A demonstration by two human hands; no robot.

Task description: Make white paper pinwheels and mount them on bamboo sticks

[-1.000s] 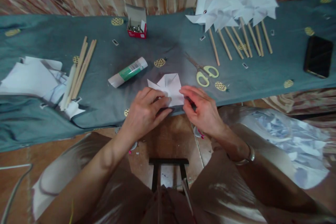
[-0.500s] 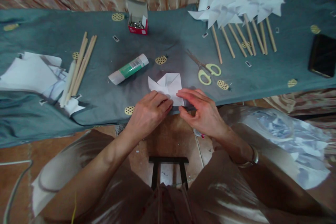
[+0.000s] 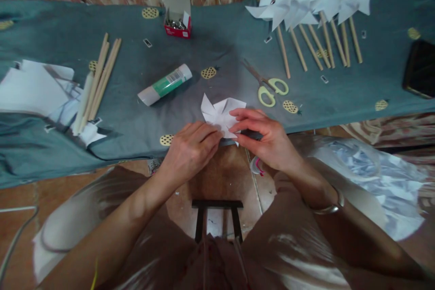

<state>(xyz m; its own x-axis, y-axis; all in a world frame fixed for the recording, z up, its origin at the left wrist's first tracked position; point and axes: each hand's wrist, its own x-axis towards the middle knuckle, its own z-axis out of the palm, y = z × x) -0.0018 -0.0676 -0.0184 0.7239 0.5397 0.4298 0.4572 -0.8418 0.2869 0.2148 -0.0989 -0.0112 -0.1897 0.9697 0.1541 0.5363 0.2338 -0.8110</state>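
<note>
A partly folded white paper pinwheel [image 3: 221, 112] lies at the table's front edge, one pointed flap standing up at its left. My left hand [image 3: 194, 145] is closed at its lower left, the fingertips pinching the paper near the edge. My right hand [image 3: 261, 133] holds the paper's right side between thumb and fingers. Beyond the paper lie a green and white glue stick [image 3: 166, 85] and scissors [image 3: 267, 86] with pale yellow-green handles.
Finished paper pinwheels [image 3: 316, 2] on wooden sticks lie at the back right. A red box [image 3: 177, 27] of metal pins stands open at the back. Wooden sticks [image 3: 102, 79] and white paper sheets [image 3: 34, 88] lie left; a dark phone [image 3: 419, 70] lies far right.
The paper has turned and shifted slightly right. My right hand's fingers have come over its right side, with the thumb now at its lower edge. The view has tilted a little.
</note>
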